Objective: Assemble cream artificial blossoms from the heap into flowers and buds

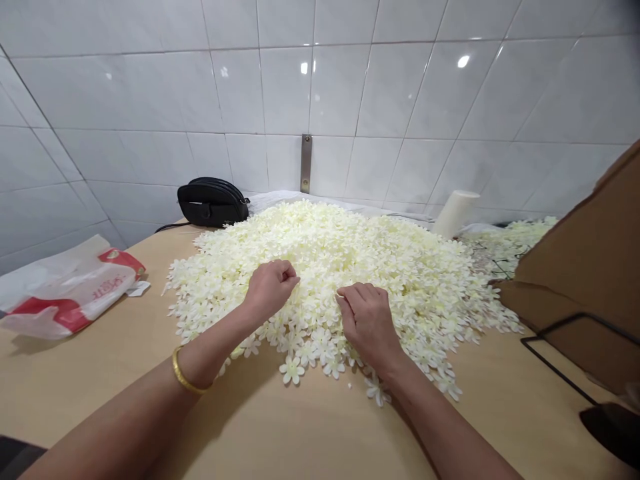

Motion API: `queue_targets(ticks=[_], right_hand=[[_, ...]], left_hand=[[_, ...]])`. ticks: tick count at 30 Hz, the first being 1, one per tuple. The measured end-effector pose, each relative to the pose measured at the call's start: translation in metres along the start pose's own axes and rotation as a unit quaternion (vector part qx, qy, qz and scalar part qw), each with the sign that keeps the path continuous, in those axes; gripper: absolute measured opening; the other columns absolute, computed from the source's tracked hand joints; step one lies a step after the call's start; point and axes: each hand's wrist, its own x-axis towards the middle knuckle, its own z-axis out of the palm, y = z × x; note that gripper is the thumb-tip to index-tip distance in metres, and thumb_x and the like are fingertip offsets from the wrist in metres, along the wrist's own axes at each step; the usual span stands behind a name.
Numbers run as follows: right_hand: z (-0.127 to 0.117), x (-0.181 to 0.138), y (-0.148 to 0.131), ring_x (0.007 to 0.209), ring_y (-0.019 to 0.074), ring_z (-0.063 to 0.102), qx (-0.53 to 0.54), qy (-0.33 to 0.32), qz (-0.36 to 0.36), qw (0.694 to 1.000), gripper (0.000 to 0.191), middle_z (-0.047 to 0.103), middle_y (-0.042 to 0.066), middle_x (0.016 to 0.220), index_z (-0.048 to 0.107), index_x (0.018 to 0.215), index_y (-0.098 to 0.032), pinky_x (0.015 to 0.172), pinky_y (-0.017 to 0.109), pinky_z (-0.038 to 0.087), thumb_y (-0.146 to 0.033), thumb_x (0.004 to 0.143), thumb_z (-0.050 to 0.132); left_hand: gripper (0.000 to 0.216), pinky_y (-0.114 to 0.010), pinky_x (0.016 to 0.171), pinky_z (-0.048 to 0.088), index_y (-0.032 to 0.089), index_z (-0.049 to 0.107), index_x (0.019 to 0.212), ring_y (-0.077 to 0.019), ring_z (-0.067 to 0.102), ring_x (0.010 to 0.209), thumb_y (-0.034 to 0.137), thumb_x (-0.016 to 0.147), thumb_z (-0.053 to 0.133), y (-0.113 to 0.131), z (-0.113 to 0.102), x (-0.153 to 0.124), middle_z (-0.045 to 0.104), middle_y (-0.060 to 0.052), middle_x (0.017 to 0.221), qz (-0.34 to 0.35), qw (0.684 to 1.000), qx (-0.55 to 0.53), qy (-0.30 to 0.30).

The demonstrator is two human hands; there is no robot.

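Observation:
A broad heap of pale cream artificial flower heads [320, 237] covers the middle of the table. Over the heap's front left part is my left hand [270, 290], its thumb and fingers pinched together; whatever may be between them is too small to make out. My right hand [369, 325] rests at the front right of the heap with fingers curled and thumb pressed in, and its grip is likewise hidden. Both hands have petals close around them. One single flower [291, 370] lies at the heap's front edge on the tan table [310, 427].
A black pouch [213, 202] stands behind the heap at left. At far left lies a red and white plastic bag [75, 287]. A white cylinder [455, 213] leans at back right. Brown cardboard [575, 280] and a black metal frame [560, 377] occupy the right side.

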Motion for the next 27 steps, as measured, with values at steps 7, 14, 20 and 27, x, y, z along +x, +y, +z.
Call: queue_targets(ticks=[7, 14, 20, 27], right_hand=[[-0.006, 0.002, 0.009, 0.076, 0.0181, 0.052, 0.07, 0.06, 0.077, 0.993, 0.016, 0.06, 0.005, 0.078, 0.057, 0.082, -0.017, 0.071, 0.031, 0.035, -0.014, 0.081, 0.042], [-0.007, 0.002, 0.014, 0.072, 0.0183, 0.052, 0.077, 0.095, 0.095, 0.988, 0.016, 0.059, 0.004, 0.073, 0.056, 0.072, -0.018, 0.07, 0.032, 0.035, -0.016, 0.08, 0.042], [-0.006, 0.0, 0.015, 0.071, 0.0181, 0.051, 0.092, 0.09, 0.104, 0.986, 0.015, 0.059, 0.004, 0.073, 0.055, 0.073, -0.019, 0.069, 0.032, 0.036, -0.015, 0.079, 0.042], [-0.006, 0.0, 0.013, 0.069, 0.0171, 0.05, 0.095, 0.074, 0.112, 0.986, 0.016, 0.057, 0.003, 0.07, 0.055, 0.071, -0.018, 0.068, 0.031, 0.035, -0.016, 0.08, 0.042]], left_hand=[[0.01, -0.028, 0.059, 0.035, 0.019, 0.056, 0.07, -0.0173, 0.05, 0.067, 0.024, 0.074, 0.049, -0.006, -0.004, -0.012, 0.055, -0.003, 0.073, 0.081, 0.989, 0.114, 0.051], [0.018, -0.027, 0.062, 0.039, 0.017, 0.061, 0.072, -0.0164, 0.049, 0.072, 0.021, 0.081, 0.045, -0.004, -0.007, -0.056, 0.057, -0.004, 0.073, 0.217, 0.962, 0.164, 0.008], [0.015, -0.029, 0.064, 0.04, 0.018, 0.063, 0.083, -0.0196, 0.046, 0.08, 0.026, 0.08, 0.05, -0.002, 0.005, -0.083, 0.058, -0.007, 0.082, 0.285, 0.933, 0.199, -0.093], [0.023, -0.028, 0.06, 0.038, 0.018, 0.063, 0.078, -0.0181, 0.044, 0.075, 0.021, 0.084, 0.041, 0.002, 0.013, -0.073, 0.057, -0.006, 0.077, 0.268, 0.936, 0.206, -0.096]])
